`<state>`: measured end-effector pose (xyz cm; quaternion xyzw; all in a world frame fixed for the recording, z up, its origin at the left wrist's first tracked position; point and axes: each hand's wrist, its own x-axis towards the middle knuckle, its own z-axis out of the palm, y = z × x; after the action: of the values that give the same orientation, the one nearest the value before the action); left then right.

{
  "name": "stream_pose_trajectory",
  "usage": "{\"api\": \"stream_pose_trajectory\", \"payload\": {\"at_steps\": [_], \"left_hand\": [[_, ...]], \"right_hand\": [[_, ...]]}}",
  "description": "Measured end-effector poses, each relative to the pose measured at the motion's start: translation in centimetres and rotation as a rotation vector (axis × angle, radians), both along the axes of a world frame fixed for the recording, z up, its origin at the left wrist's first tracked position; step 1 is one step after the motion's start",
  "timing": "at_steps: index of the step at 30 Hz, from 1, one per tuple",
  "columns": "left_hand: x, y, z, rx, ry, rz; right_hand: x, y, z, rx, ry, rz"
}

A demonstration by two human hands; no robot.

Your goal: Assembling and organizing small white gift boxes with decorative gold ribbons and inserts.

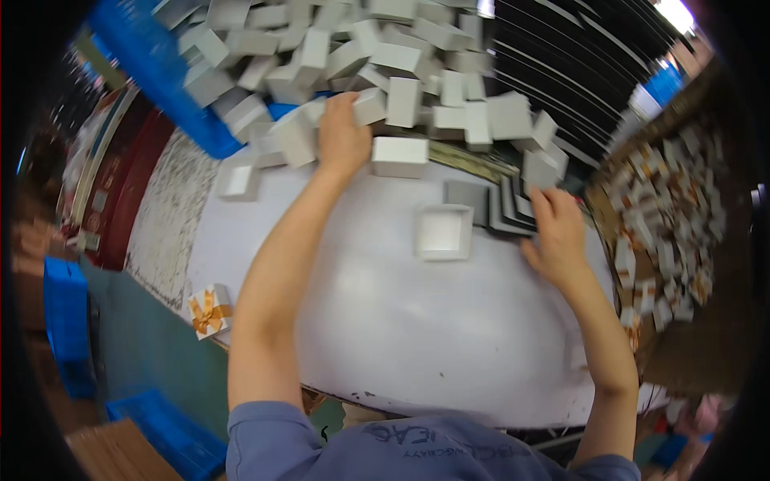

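Observation:
My left hand (345, 140) reaches into the near edge of a heap of small white boxes. Its fingers close at a white box (370, 106), though the fingertips are partly hidden and blurred. On the right, my right hand (559, 232) curves its thumb and fingers round the edge of a fanned stack of dark grey and black pads (505, 210). An open, hollow white box (443, 232) stands on the table between my hands, next to the pads. Just right of my left wrist lies another white box (400, 157).
The white tabletop (377, 321) bears a white box with a gold ribbon bow (210, 311) at its left edge. A blue crate (160, 76) borders the heap at the far left. A large carton (666, 345) of small white and gold boxes stands at right.

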<state>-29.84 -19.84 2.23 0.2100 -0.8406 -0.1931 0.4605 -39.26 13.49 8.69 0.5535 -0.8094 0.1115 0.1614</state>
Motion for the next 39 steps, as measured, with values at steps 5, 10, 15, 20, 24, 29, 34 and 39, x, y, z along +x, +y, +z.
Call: {"api": "stream_pose_trajectory", "payload": {"at_steps": [5,10,15,20,24,29,34,39], "left_hand": [[3.9,2.3,2.8,-0.012,-0.097,-0.089],[9.7,14.1,6.6,0.538,-0.089,-0.646],[14.8,23.9,4.7,0.538,-0.703,-0.814],[18.8,26.9,3.2,0.299,-0.486,-0.582],[18.1,28.5,-0.6,0.315,-0.442,-0.652],[17.3,28.9,-1.7,0.21,-0.306,-0.885],[19.1,25.7,-1.0,-0.122,-0.438,-0.828],[18.3,25.4,1.6,-0.127,-0.595,-0.892]], "right_hand": [[1.5,-0.2,1.3,-0.099,-0.119,0.098],[-1.2,0.0,-0.3,-0.268,0.046,0.103],[-0.2,-0.7,1.2,-0.432,0.238,0.16],[8.5,7.1,1.1,-0.524,0.095,0.322],[14.4,10.6,-1.5,-0.069,-0.191,0.437],[15.9,11.5,-1.5,0.165,-0.386,0.504],[11.2,17.5,0.4,0.038,-0.273,-0.077],[10.7,18.7,-1.4,0.031,-0.456,-0.256]]}}
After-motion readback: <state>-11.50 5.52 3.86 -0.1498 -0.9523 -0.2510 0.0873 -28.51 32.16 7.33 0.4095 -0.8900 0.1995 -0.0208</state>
